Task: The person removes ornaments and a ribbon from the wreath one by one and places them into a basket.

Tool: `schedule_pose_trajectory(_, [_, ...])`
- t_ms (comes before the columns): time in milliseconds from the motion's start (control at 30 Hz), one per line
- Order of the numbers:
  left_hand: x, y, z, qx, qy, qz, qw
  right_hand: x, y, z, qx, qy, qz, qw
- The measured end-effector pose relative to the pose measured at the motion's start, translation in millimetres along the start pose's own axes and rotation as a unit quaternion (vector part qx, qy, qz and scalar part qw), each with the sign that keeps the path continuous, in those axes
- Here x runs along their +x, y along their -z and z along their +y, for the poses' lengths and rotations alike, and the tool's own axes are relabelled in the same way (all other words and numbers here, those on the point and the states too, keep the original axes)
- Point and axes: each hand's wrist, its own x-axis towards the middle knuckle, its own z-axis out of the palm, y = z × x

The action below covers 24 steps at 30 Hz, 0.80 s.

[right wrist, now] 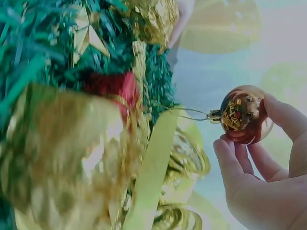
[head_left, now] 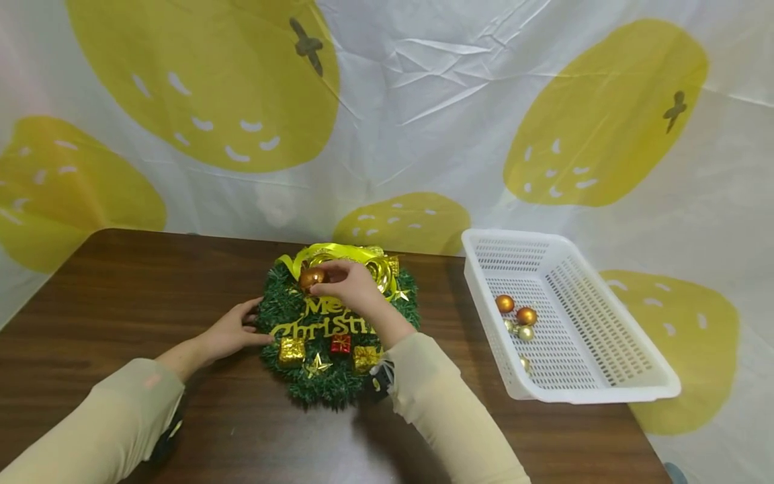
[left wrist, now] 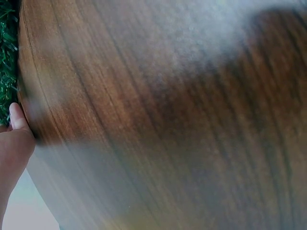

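A green tinsel Christmas wreath [head_left: 332, 393] lies on the brown wooden table, carrying gold "Merry Christmas" lettering, small gift boxes, gold stars and a yellow ribbon bow. Above its upper left part, my right hand [head_left: 353, 288] pinches a shiny copper-orange Christmas bauble [right wrist: 244, 115] between thumb and fingers. A thin string loop hangs from the bauble's gold cap, pointing toward the wreath in the right wrist view. My left hand [head_left: 226, 333] rests at the wreath's left edge with fingers extended and spread. Only part of that hand shows in the left wrist view.
A white plastic basket [head_left: 559, 262] stands to the right, with orange baubles [head_left: 527, 316] and smaller gold ones inside. Behind the table [head_left: 224, 269] hangs a white cloth [head_left: 417, 101] printed with yellow fruit.
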Motion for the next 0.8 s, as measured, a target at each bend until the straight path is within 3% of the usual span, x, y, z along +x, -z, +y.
schedule_pose_trajectory(400, [-1.1, 0.4, 0.0, 0.004, -0.001, -0.003, 1.0000, -6.9, 40.4, -1.2, -0.007, -0.017, 0.047, 0.9987])
schedule_pose_trajectory(800, [2.7, 0.4, -3.5, 0.007, -0.003, -0.003, 1.0000, -19.3, 89.4, -1.4, -0.017, 0.005, 0.090, 0.9957])
